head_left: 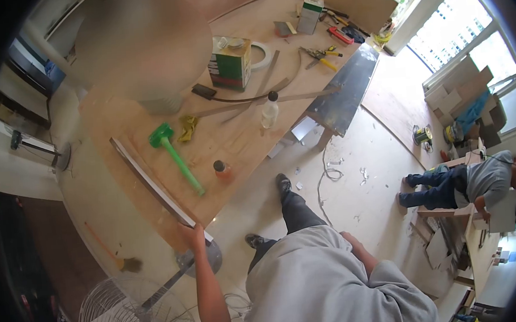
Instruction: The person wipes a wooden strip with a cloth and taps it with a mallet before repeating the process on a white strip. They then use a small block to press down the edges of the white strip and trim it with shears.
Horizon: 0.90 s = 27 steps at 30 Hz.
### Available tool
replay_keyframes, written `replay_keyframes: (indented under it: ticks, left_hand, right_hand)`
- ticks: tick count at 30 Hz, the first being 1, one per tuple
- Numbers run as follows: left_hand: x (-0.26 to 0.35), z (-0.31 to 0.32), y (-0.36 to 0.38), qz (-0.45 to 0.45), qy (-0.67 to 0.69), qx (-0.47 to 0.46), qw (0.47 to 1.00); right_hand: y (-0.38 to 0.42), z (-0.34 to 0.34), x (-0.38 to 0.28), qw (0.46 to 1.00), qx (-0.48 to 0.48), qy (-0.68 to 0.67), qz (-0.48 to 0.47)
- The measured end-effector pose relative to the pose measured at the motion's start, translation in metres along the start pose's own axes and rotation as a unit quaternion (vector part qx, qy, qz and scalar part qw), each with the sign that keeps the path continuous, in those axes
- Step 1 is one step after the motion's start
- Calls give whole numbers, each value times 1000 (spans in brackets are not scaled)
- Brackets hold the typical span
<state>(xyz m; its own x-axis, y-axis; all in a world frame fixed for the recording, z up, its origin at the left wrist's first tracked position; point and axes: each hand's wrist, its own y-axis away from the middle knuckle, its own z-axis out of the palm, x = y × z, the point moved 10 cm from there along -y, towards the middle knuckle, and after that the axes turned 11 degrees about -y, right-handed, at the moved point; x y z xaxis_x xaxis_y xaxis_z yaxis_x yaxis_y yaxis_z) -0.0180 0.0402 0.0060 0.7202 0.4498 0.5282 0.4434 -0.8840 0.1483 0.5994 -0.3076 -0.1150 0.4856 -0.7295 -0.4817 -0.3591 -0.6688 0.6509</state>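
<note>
My left hand (191, 235) is closed around the near end of a long narrow strip (154, 189), pale on one face and brown along its edge. The strip lies along the left edge of the wooden worktable (122, 188). To its right is a green mallet (177, 160), head away from me. A small bottle of orange liquid (223, 169) stands near the table's front edge. My right hand (353, 243) hangs low beside my hip, partly covered by my grey shirt, so its fingers are not clear.
On the table are a clear bottle (269, 111), a yellow cloth (188, 129), a green-and-white can (230, 64), a tape roll (258, 55) and snips (322, 56). A floor fan (131, 316) stands at lower left. A cable (321, 186) crosses the floor. Another person (481, 181) works at right.
</note>
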Motion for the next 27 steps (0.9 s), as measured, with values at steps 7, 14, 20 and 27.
replay_keyframes:
  ticks: [7, 14, 20, 27]
  left_hand:
    - [-56, 28, -9, -17, 57, 42, 997]
    - [-26, -6, 31, -124, -143, 180, 965]
    - [126, -24, 110, -179, -506, 196, 820]
    - [218, 23, 155, -90, -655, 138, 737]
  right_hand:
    - [-142, -140, -85, 997, 70, -28, 29]
    - [-392, -423, -266, 951, 280, 6, -133]
    - [-572, -597, -424, 923, 300, -91, -223]
    - [-724, -675, -535, 907, 289, -97, -290]
